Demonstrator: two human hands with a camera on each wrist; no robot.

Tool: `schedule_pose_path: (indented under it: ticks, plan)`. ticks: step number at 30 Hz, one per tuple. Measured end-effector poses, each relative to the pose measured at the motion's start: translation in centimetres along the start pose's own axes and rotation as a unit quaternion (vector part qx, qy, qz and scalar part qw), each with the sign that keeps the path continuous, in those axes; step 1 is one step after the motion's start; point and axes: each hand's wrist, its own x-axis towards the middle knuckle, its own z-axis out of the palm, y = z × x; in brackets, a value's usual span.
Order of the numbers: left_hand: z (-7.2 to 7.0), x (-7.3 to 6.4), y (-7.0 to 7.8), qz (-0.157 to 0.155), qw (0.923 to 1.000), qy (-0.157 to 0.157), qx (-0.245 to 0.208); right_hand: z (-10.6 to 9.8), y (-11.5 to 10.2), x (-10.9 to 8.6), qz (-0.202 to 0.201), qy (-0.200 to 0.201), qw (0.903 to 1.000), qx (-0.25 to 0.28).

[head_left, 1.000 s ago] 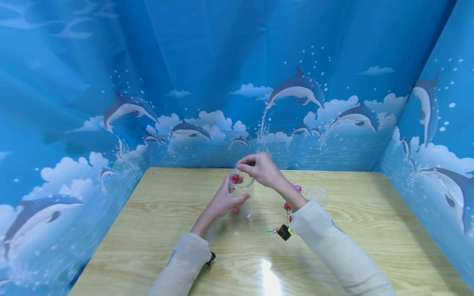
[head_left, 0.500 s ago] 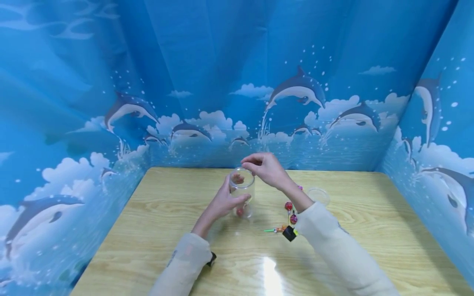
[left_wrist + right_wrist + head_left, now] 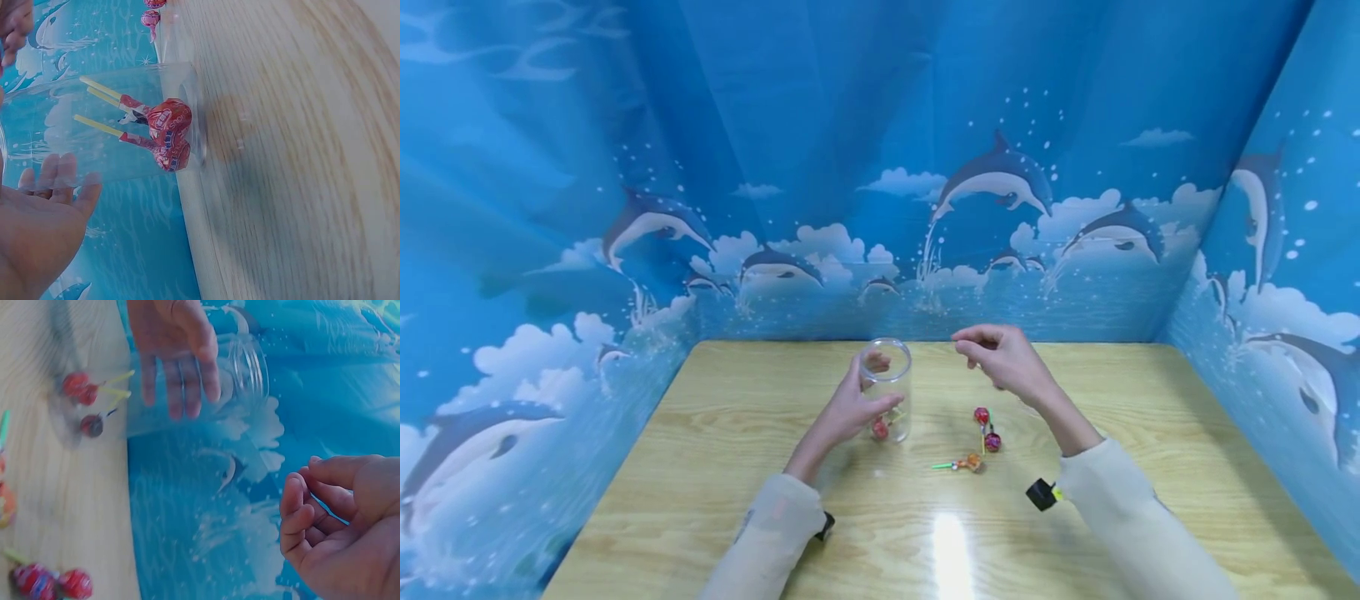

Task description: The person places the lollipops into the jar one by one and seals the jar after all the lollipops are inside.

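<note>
Clear jar stands at the counter, long axis near vertical, mouth up. The person's left grip holds it round the wall, thumb on the near side, fingers behind; presumably this steadies the jar and keeps the mouth unobstructed. Inside, at least 3 wrapped lollipops sit heads down by the base, yellow sticks slanting up toward the mouth; heavy heads probably account for that. Right grip hangs in the air, well apart from the jar on its right, thumb and forefinger nearly meeting: gap narrow, nothing seen between. On the counter, 2 red lollipops lie together, sticks roughly along the near-far line; 1 orange lollipop lies nearer, green stick pointing left. Placement suits right-side reach, I judge.
</note>
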Motion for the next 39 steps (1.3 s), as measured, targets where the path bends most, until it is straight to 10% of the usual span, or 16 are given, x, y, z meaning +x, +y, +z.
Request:
schedule_pose_path:
  ticks: [28, 39]
  plan:
    - [-0.1, -0.1, 0.0, -0.005, 0.9999, -0.003, 0.011, -1.9, 9.9, -2.7, 0.082, 0.006, 0.9966, -0.005]
    - [0.0, 0.0, -0.1, -0.005, 0.9999, 0.001, 0.014, -0.4, 12.7, -2.4, 0.044, -0.016, 0.9979, -0.045]
